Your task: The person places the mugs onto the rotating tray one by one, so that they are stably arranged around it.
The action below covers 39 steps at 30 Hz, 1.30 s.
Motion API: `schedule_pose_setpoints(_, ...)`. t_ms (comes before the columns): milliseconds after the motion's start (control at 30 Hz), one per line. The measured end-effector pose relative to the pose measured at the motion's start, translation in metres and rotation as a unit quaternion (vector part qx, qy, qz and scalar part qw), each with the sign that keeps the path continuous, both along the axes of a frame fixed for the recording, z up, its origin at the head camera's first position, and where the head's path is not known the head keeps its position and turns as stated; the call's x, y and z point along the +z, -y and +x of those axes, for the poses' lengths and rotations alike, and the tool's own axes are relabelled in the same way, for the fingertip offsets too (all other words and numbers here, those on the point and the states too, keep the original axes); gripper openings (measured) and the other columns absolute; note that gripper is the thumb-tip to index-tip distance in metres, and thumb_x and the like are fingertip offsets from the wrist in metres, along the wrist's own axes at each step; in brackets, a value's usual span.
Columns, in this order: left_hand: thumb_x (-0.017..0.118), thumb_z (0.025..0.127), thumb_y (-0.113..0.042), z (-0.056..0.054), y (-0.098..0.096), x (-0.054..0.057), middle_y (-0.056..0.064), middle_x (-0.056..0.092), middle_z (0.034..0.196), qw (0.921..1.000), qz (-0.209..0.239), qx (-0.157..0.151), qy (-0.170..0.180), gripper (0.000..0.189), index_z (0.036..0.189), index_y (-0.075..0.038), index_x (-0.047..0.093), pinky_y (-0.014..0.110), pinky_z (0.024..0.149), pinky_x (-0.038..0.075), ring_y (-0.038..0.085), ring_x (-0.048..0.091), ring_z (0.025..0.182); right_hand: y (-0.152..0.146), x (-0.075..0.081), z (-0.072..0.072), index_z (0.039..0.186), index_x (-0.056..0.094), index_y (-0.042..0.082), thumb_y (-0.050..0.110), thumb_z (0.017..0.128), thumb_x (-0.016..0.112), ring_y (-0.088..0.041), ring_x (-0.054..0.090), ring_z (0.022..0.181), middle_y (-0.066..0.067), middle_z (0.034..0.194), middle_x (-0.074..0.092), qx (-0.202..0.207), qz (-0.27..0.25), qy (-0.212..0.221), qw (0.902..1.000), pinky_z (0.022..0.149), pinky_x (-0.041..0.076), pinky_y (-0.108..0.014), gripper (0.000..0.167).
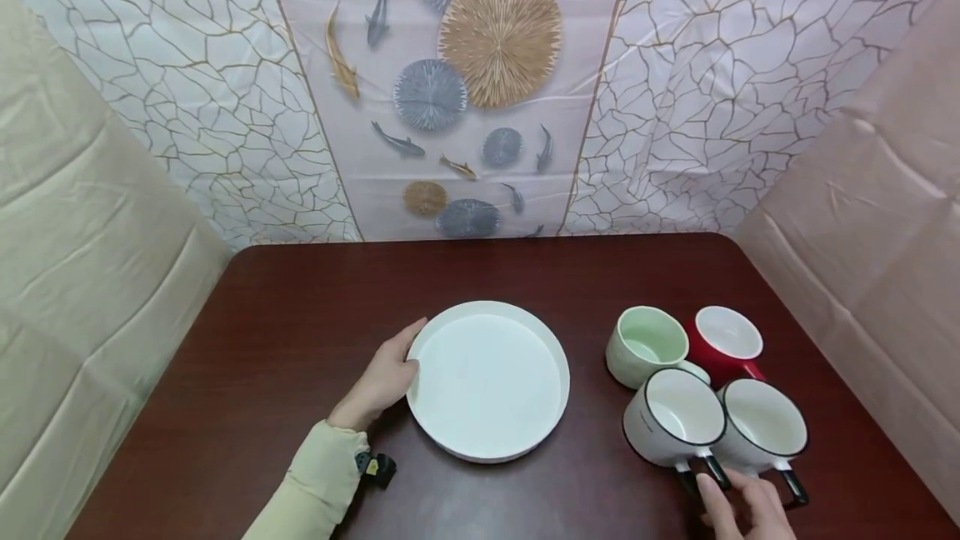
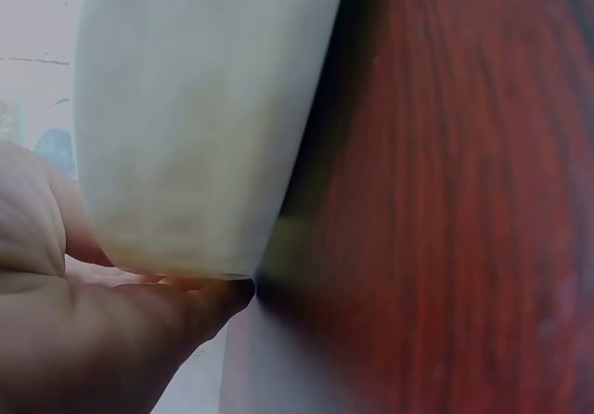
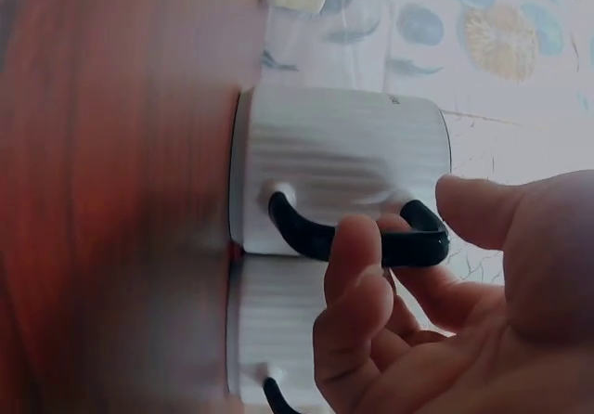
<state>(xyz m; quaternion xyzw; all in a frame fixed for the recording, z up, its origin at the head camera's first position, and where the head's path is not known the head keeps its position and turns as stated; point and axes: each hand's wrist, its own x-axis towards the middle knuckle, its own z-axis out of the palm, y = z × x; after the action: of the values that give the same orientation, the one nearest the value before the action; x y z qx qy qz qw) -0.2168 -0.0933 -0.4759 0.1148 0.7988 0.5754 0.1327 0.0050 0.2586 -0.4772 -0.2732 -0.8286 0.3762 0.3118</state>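
Note:
A round white tray with a low wall lies on the dark table. My left hand holds its left side at the rim, and the left wrist view shows the thumb against the edge. At the right, my right hand has its fingers curled about the black handle of a white mug with a black rim. The right wrist view shows fingers on that handle, with the thumb near the mug's top. That mug stands upright beside a second white mug.
Behind the white mugs stand a pale green mug and a red mug with a white inside, close together. The brown table meets a patterned backdrop at the back, with padded beige panels at both sides.

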Motion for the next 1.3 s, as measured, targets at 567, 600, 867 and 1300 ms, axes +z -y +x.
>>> schedule_pose_setpoints(567, 0.040, 0.092, 0.010, 0.001, 0.002, 0.006, 0.020, 0.040, 0.148, 0.9986, 0.038, 0.011, 0.036, 0.061, 0.151, -0.003, 0.031, 0.038, 0.092, 0.050, 0.030, 0.043, 0.133, -0.011, -0.002, -0.004, 0.096, 0.060, -0.003, 0.032, 0.104, 0.042, -0.015, 0.058, 0.052, 0.010, 0.072, 0.064, 0.066, -0.216, 0.067, 0.9718, 0.044, 0.044, -0.027, 0.040)
schedule_pose_setpoints(600, 0.041, 0.092, 0.010, 0.002, 0.003, 0.006, 0.021, 0.041, 0.147, 0.9986, 0.038, 0.011, 0.036, 0.061, 0.151, -0.002, 0.031, 0.038, 0.091, 0.050, 0.031, 0.044, 0.132, -0.012, -0.002, -0.004, 0.095, 0.060, -0.003, 0.031, 0.104, 0.042, -0.015, 0.057, 0.052, 0.009, 0.072, 0.064, 0.071, -0.217, 0.064, 0.9715, 0.043, 0.044, -0.027, 0.040)
schedule_pose_setpoints(867, 0.045, 0.094, 0.008, 0.002, 0.004, 0.006, 0.022, 0.046, 0.142, 0.9985, 0.042, 0.014, 0.033, 0.055, 0.147, 0.000, 0.036, 0.040, 0.094, 0.049, 0.033, 0.047, 0.129, -0.015, -0.002, -0.004, 0.083, 0.057, -0.002, 0.026, 0.104, 0.043, -0.012, 0.055, 0.051, 0.001, 0.066, 0.058, 0.092, -0.265, 0.043, 0.9589, 0.044, 0.047, -0.026, 0.038)
schedule_pose_setpoints(1300, 0.045, 0.093, 0.009, 0.001, 0.005, 0.008, 0.021, 0.047, 0.142, 0.9980, 0.049, 0.012, 0.038, 0.054, 0.146, 0.002, 0.038, 0.040, 0.094, 0.049, 0.032, 0.047, 0.129, -0.007, 0.010, -0.001, 0.078, 0.051, 0.001, 0.026, 0.104, 0.044, -0.016, 0.046, 0.050, -0.003, 0.062, 0.046, 0.161, -0.300, -0.003, 0.9402, 0.046, 0.040, -0.028, 0.037)
